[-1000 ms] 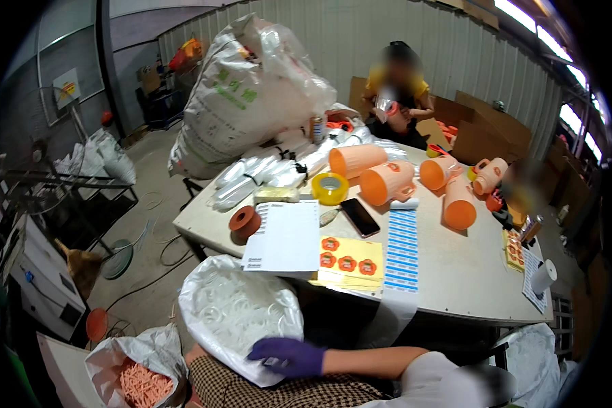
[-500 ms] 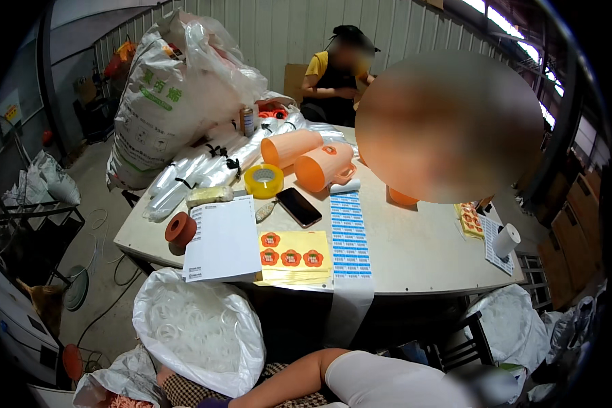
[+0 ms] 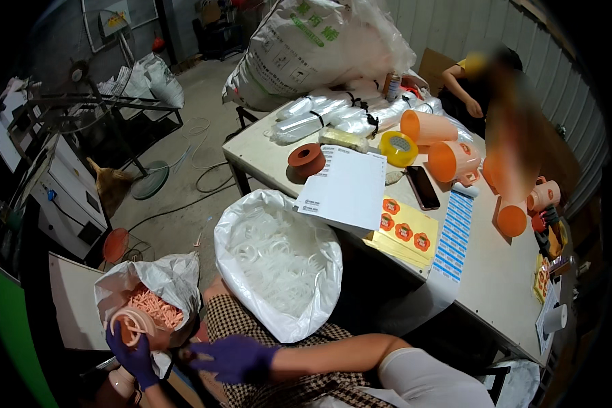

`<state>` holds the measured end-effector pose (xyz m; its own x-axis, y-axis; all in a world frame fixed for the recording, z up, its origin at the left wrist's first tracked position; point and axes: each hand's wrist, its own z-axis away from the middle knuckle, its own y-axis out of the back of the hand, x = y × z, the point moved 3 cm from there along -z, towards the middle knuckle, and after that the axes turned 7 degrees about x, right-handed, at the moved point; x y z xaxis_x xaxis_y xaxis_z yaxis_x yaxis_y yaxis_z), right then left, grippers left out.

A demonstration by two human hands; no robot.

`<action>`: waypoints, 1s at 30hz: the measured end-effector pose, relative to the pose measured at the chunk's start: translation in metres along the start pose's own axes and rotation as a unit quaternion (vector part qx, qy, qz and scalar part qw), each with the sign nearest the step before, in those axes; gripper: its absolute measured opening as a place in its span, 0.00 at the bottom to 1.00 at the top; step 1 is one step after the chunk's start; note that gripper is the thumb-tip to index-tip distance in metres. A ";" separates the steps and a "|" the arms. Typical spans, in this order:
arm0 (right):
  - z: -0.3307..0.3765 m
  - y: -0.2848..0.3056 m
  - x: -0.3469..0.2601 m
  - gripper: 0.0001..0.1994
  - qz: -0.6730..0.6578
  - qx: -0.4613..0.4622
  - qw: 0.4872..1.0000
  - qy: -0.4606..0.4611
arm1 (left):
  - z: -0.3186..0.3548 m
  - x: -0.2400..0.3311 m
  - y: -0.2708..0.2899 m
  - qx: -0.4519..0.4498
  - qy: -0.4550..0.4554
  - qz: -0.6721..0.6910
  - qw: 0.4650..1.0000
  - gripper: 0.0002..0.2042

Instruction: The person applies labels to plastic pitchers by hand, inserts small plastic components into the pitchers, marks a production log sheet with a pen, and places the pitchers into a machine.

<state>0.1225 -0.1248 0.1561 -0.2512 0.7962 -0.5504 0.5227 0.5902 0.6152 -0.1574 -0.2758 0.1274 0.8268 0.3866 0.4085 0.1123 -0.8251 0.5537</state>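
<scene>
Jug (image 3: 132, 325), peach & prob. plastic, is in my L hand (image 3: 136, 359), down at lower L of head view, mouth facing up at me, over the near L rim of the white sack (image 3: 187, 268) w/ pink pieces (image 3: 158, 307) inside; can't tell if it touches the rim. L hand's clamped on jug's wall close to the mouth; how far the fingers wrap under, can't tell. Smth peach crosses the mouth, too small to make out. Handling, my guess: light, fairly stiff, smooth so a bit slippery w/ gloves, not very fragile, tho the lip might flex if squeezed hard. Best grip prob. round the wall just below the lip, thumb opp. fingers. R hand (image 3: 232, 358) is over the checked cloth (image 3: 228, 309) on my lap, fingers spread, nothing seen in it, tips blurred. White bag (image 3: 226, 268) of clear rings (image 3: 272, 262) sits just off table's (image 3: 493, 292) near edge, by its L end. On table: red-brown roll (image 3: 307, 160) nr L edge, white sheets (image 3: 350, 187) & yellow sticker sheets (image 3: 408, 245) along near edge, phone (image 3: 423, 188) behind, more peach jugs (image 3: 459, 160) twd far edge. Co-worker's arm (image 3: 461, 92) beyond far edge.
</scene>
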 end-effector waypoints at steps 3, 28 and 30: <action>0.031 0.047 0.038 0.18 -0.015 0.053 0.994 -0.096 | 0.000 -0.052 0.000 0.050 0.028 0.030 0.998 0.28; 0.028 0.043 0.058 0.10 -0.193 0.153 0.962 -0.120 | 0.075 0.108 0.003 -0.208 0.068 0.189 0.957 0.43; 0.016 0.023 0.026 0.17 -0.248 0.168 0.953 -0.041 | 0.062 0.124 0.004 -0.180 -0.059 0.112 0.976 0.51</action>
<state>0.1411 -0.0929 0.1469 -0.4786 0.4096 -0.7767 0.5911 0.8043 0.0599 -0.0202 -0.2564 0.1356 0.8686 0.1460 0.4735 -0.2612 -0.6771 0.6879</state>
